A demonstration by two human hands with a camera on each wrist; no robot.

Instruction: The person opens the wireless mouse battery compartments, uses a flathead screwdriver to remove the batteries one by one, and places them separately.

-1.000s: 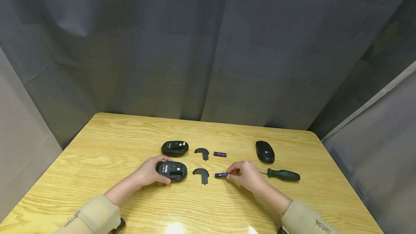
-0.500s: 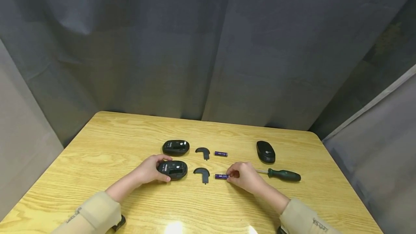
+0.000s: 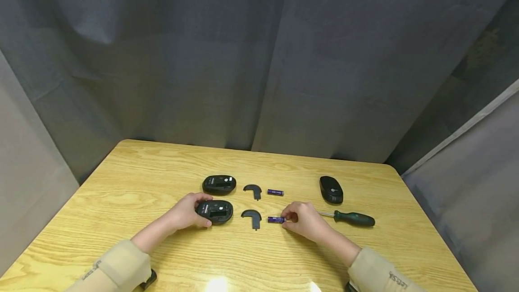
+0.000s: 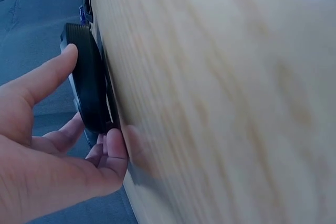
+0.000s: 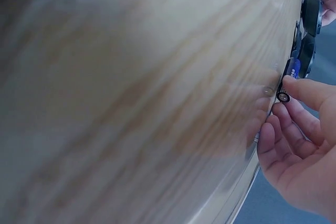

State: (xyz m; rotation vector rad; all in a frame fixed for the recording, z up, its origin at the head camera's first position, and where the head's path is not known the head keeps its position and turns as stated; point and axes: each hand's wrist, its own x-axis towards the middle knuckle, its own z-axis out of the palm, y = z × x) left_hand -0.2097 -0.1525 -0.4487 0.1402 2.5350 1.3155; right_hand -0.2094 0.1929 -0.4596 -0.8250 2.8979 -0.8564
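Bare L hand (image 3: pixel 189 212) at work here, fingers in a C-shaped grip: thumb (image 4: pixel 50 72) near straight on the near side, the rest opposite, lower ones bent under. Over to the bare R hand (image 3: pixel 306 221), thumb & index meeting in a neat pinch, other fingers (image 5: pixel 266 142) curled below, palm turned inward. L forearm (image 3: pixel 153 235) & R forearm (image 3: pixel 342 244) slant twd the middle, each w/ a thick, dark-lettered beige cloth sleeve (image 3: pixel 375 269). Hands well apart!

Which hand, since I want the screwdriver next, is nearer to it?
Right. The right hand, pinching a battery, is just left of the screwdriver, by its shaft end. The left hand is much farther left, holding a mouse.
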